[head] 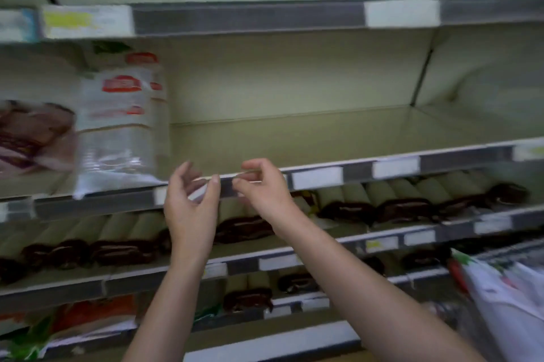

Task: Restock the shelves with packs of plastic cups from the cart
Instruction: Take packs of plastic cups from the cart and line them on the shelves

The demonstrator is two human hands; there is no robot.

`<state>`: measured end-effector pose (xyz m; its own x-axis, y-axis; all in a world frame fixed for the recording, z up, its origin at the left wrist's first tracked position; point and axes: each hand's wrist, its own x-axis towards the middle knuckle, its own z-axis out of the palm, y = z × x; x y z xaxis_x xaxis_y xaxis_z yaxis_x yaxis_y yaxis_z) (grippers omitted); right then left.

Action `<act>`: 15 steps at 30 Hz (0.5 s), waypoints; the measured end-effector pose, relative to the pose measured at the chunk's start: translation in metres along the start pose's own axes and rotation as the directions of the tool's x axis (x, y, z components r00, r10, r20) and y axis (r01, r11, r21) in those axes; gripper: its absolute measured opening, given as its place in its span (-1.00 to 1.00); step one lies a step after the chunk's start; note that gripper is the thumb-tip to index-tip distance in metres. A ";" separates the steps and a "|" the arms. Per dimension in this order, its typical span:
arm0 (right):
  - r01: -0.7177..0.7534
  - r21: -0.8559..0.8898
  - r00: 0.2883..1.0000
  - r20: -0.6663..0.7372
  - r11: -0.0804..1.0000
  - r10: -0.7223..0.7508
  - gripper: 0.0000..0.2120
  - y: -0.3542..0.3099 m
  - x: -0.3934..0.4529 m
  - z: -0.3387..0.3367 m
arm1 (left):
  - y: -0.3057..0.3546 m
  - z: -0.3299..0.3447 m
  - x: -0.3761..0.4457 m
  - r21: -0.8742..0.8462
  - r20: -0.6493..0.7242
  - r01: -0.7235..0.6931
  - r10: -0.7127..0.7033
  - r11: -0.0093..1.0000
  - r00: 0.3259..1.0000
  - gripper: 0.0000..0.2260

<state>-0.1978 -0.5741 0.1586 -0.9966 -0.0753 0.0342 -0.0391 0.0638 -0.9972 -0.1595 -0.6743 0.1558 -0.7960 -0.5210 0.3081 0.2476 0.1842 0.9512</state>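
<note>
A clear pack of plastic cups [117, 126] with red labels stands upright at the left of the middle shelf [323, 137], its base at the front edge. My left hand [191, 202] is raised just right of the pack, in front of the shelf's edge rail, with loosely curled fingers holding nothing. Close beside it at the same rail, my right hand [262, 188] also has relaxed, curled fingers and holds nothing. More wrapped packs [506, 288] lie at the lower right, apparently in the cart.
The middle shelf is bare to the right of the cup pack. A pack with a brown and purple print [32, 135] stands left of it. Rolls with dark bands [397, 199] fill the shelves below. Price tags [318, 177] line the rails.
</note>
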 end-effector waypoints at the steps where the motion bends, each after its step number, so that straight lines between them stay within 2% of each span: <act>1: -0.015 0.003 0.999 -0.031 1.000 0.015 -0.79 0.015 -0.008 -0.027 | -0.005 0.020 -0.019 -0.004 0.068 0.017 -0.016 1.000 0.998 -0.58; 4: -0.105 -0.053 0.985 -0.143 0.993 0.097 -0.75 0.060 -0.038 -0.116 | -0.022 0.084 -0.079 0.054 0.265 0.089 -0.100 0.995 0.959 -0.60; 8: -0.280 -0.092 0.929 -0.275 0.955 0.246 -0.84 0.121 -0.080 -0.249 | -0.036 0.179 -0.164 0.170 0.512 0.152 -0.220 0.974 0.831 -0.62; 12: -0.428 -0.136 0.838 -0.429 0.894 0.336 -0.85 0.173 -0.126 -0.372 | -0.053 0.273 -0.250 0.331 0.626 0.272 -0.426 0.904 0.653 -0.57; 15: -0.556 -0.102 0.729 -0.537 0.825 0.425 -0.84 0.205 -0.168 -0.449 | -0.062 0.323 -0.315 0.483 0.650 0.369 -0.608 0.794 0.455 -0.52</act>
<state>-0.0710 -0.1018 -0.0214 -0.7820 0.5064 -0.3633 0.5145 0.1956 -0.8349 -0.1026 -0.2519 -0.0063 -0.8722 0.1927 -0.4496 -0.3645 0.3567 0.8602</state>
